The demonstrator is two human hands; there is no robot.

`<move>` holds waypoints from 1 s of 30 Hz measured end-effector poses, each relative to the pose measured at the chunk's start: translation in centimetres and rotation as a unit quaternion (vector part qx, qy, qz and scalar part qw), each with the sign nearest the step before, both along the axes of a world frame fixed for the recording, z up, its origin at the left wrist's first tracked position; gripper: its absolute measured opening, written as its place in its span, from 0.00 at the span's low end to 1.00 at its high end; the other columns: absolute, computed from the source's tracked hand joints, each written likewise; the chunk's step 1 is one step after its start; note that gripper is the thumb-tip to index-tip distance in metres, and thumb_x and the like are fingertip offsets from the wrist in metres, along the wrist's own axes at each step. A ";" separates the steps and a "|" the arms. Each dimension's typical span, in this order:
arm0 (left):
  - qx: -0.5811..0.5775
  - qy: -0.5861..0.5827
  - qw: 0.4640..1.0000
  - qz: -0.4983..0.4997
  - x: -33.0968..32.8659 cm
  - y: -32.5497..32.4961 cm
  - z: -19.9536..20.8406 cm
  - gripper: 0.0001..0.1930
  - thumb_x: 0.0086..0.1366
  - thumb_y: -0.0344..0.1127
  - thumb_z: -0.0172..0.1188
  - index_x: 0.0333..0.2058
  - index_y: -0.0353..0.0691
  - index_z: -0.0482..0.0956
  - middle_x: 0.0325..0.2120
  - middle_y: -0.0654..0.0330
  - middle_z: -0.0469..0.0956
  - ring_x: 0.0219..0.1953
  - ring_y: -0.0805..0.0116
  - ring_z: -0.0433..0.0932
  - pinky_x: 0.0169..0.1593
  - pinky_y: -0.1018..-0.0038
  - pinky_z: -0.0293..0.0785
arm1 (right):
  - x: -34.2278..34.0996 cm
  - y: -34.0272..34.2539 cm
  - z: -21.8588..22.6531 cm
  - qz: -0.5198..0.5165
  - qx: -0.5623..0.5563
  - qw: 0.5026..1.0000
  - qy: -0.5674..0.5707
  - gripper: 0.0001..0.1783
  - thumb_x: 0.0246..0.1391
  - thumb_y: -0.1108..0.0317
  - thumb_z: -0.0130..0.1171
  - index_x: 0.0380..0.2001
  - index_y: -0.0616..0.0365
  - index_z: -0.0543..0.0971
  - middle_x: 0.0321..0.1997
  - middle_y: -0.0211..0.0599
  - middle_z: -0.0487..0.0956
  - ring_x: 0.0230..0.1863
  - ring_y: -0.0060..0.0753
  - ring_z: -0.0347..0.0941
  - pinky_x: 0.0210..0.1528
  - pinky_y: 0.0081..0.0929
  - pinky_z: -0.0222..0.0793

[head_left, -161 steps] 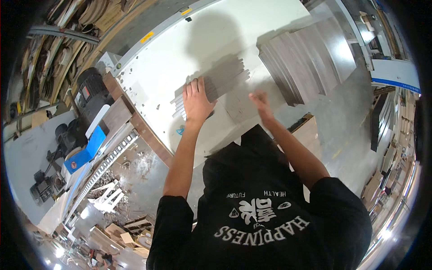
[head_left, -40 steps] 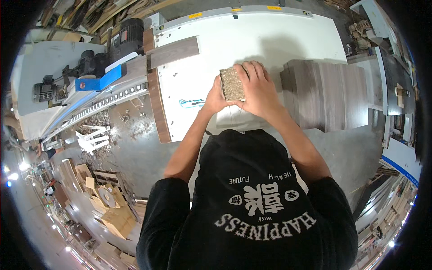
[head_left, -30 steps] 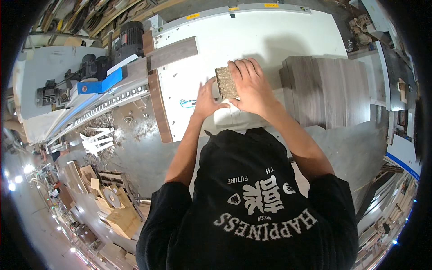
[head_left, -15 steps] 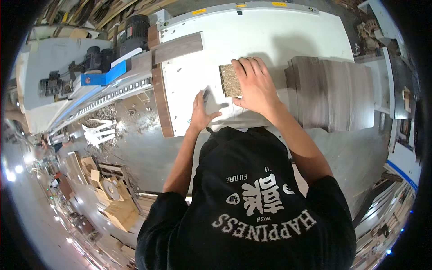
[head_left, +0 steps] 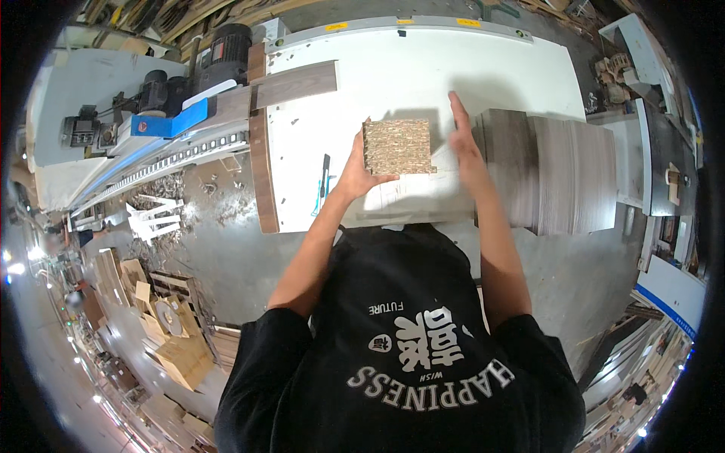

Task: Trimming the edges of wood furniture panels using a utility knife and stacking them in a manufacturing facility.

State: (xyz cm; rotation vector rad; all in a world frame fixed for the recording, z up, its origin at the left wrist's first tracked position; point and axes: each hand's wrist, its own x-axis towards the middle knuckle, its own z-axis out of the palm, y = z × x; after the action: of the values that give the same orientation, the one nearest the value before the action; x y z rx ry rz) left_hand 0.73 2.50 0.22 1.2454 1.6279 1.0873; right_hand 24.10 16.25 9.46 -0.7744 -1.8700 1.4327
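A block of stacked boards (head_left: 397, 147) stands on the white tabletop, its rough, chip-textured brown end facing up. My left hand (head_left: 358, 171) is closed around its near left corner, with the thumb along the near side and the fingers against the left side. To the right of the block, my right hand (head_left: 466, 147) is held upright and apart from it, fingers stretched out, with nothing in it. A slim black stick-like tool (head_left: 326, 166) lies left of my left hand, beside a small light-blue item (head_left: 317, 198).
On the right a long row of grey wood-grain boards (head_left: 563, 170) leans together. A metal level-like bar (head_left: 404, 24) runs along the far edge. At the left, a grey-brown board (head_left: 296, 84) extends from a machine with a blue bracket (head_left: 170, 121) and motors (head_left: 230, 53).
My right hand has let go of the block and moved right. My left hand has come across from the left and taken hold of the block, uncovering the black tool.
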 end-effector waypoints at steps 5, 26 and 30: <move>-0.131 -0.078 0.988 -0.027 0.8 -0.3 -3.0 0.54 0.51 0.38 0.89 0.72 0.32 0.66 0.63 0.51 0.78 0.66 0.57 0.77 0.72 0.61 0.73 | 0.2 -0.6 -14.9 -0.099 -0.355 0.923 0.112 0.56 0.74 0.23 0.36 0.86 0.55 0.45 0.92 0.41 0.41 0.90 0.43 0.32 0.89 0.44 0.31; -0.235 -0.042 0.970 -0.053 0.9 -0.6 -5.0 0.31 0.64 0.42 0.80 0.61 0.34 0.81 0.58 0.52 0.84 0.60 0.59 0.80 0.65 0.64 0.76 | -5.5 -4.7 -16.8 -0.144 -0.472 0.848 0.194 0.52 0.75 0.32 0.53 0.85 0.56 0.53 0.85 0.43 0.60 0.82 0.41 0.59 0.80 0.33 0.57; -0.188 -0.069 0.979 -0.038 1.5 -0.4 -4.4 0.29 0.66 0.39 0.79 0.61 0.34 0.81 0.58 0.53 0.84 0.59 0.61 0.81 0.64 0.63 0.78 | -5.4 -4.8 -16.4 -0.133 -0.483 0.842 0.199 0.51 0.75 0.31 0.52 0.84 0.54 0.55 0.84 0.43 0.62 0.80 0.40 0.61 0.79 0.34 0.60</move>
State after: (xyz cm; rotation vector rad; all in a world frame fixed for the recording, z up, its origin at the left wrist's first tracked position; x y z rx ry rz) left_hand 2.26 2.10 -4.13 0.9531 1.5763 0.7555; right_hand 18.72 11.46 -6.93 -1.0175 -0.6023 2.1292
